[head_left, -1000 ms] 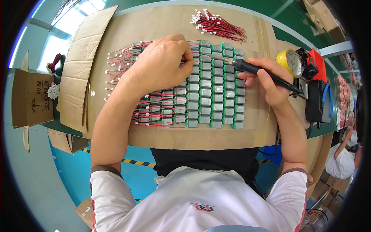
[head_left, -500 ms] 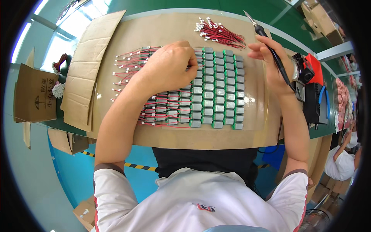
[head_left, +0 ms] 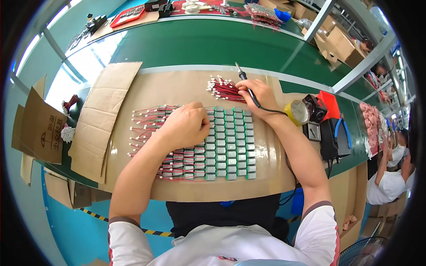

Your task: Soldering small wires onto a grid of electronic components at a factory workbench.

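Observation:
Rows of small grey blocks with green edges (head_left: 230,150) lie in a grid on the brown work sheet. Red wires with white connectors (head_left: 144,116) stretch left from the left-hand columns. My left hand (head_left: 188,125) rests over the upper part of the grid, its fingers curled in a pinch; whatever is between the fingertips is hidden. In my right hand (head_left: 262,98) is a soldering iron (head_left: 251,93), its metal tip pointing up and away. The fingers of that hand are at the right end of a bundle of loose red wires (head_left: 226,91), seemingly touching it.
Right of the sheet stand a yellowish round tin (head_left: 296,112), a soldering station (head_left: 333,139) with blue-handled pliers (head_left: 341,128), and a red container (head_left: 328,105). Flattened cardboard (head_left: 100,124) and a carton (head_left: 42,126) are at left. A green bench surface (head_left: 186,44) extends beyond.
The view has tilted up, showing more of the far bench. My right hand has moved left with the soldering iron, to the loose wire bundle. My left hand stays over the grid, closed.

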`<state>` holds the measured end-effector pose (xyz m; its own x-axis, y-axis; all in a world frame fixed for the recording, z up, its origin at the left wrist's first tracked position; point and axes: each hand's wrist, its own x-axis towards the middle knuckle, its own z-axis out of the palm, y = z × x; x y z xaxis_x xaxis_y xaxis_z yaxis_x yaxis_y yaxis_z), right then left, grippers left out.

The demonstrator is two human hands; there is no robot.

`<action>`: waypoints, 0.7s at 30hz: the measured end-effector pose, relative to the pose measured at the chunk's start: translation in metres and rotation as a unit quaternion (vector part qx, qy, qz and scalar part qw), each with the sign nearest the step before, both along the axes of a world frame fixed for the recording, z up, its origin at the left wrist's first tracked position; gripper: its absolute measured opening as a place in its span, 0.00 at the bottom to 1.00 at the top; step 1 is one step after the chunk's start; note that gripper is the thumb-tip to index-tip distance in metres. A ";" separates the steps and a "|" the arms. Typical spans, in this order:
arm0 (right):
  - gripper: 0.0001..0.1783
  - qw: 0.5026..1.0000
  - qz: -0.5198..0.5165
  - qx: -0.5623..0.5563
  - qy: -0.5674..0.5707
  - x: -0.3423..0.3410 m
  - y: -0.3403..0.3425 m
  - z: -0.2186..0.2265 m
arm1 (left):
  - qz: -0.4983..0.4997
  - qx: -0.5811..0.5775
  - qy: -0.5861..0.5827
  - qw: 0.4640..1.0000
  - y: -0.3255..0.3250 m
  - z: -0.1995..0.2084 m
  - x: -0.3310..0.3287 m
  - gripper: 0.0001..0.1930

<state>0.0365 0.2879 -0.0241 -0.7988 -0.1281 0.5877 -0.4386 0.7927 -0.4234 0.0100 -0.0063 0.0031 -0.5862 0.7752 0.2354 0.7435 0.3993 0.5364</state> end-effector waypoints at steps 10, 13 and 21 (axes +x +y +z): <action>0.11 0.993 -0.040 -0.106 -0.037 0.005 0.003 0.002 | 0.005 -0.006 0.004 1.000 0.004 -0.002 -0.004 0.06; 0.12 0.987 -0.051 -0.147 -0.048 0.015 -0.001 0.007 | 0.004 -0.007 0.008 1.000 0.002 -0.004 -0.003 0.06; 0.16 0.989 -0.023 -0.146 0.006 0.066 -0.023 0.029 | 0.004 -0.008 0.001 1.000 0.002 -0.003 -0.002 0.06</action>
